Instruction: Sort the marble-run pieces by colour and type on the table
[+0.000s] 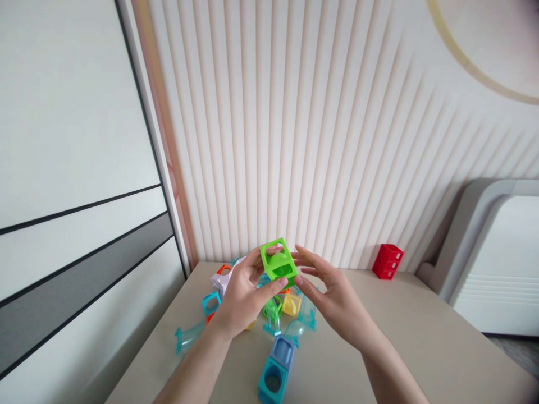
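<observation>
A bright green hollow toy block with rounded openings is raised above the tabletop. My left hand grips it from the left, thumb on its lower front edge and fingers behind. On the other side, my right hand has its fingers spread, with the thumb tip at or close to the block's lower right corner; whether it touches I cannot tell. Below the hands lie a yellow block, another green piece and clear teal tube pieces. Nearer me, a periwinkle block adjoins a teal block with a round hole.
A blue block, a clear tube and a pale lilac piece lie at the left of the beige table. A red block stack stands by the ribbed wall. A grey-white headboard-like panel bounds the right.
</observation>
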`<state>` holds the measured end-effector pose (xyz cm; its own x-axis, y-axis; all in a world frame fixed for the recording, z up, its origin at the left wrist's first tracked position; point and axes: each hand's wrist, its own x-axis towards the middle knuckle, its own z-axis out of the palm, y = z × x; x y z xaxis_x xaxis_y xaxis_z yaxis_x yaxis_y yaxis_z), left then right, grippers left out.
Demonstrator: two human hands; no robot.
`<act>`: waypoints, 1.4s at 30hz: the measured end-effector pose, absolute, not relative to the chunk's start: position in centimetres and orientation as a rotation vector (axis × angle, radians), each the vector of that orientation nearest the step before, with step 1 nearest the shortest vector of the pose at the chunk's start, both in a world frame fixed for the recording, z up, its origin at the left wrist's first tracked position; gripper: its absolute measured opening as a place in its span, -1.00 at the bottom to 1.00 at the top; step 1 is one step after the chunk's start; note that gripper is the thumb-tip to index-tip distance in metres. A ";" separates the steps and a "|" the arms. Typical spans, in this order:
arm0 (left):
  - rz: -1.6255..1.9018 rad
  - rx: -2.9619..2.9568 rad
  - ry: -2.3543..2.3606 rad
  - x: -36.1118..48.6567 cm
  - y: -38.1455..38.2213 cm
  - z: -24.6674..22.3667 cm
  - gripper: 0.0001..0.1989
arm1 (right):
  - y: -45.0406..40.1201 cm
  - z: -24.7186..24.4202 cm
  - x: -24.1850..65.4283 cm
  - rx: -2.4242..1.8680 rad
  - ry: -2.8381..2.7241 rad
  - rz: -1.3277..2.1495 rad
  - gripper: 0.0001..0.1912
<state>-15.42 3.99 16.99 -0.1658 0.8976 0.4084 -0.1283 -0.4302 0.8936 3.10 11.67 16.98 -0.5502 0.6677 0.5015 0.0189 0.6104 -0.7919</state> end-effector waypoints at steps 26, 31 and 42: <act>1.586 1.401 0.992 -16.8 4.2 17.3 -0.56 | 10.9 17.6 2.1 -0.467 -1.863 1.345 -0.49; 1.549 1.426 1.009 -17.2 4.1 17.5 -0.57 | 10.6 18.1 2.0 -0.470 -1.905 1.222 -0.54; 1.805 1.226 1.080 -18.1 4.4 17.9 -0.60 | 12.8 14.8 1.1 -0.760 -2.000 0.756 -0.55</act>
<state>-18.10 4.37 17.95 -0.3141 0.8747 0.3691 -0.0879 -0.4139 0.9061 1.05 12.79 14.81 -0.4591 0.7400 0.4915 0.2296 0.6333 -0.7391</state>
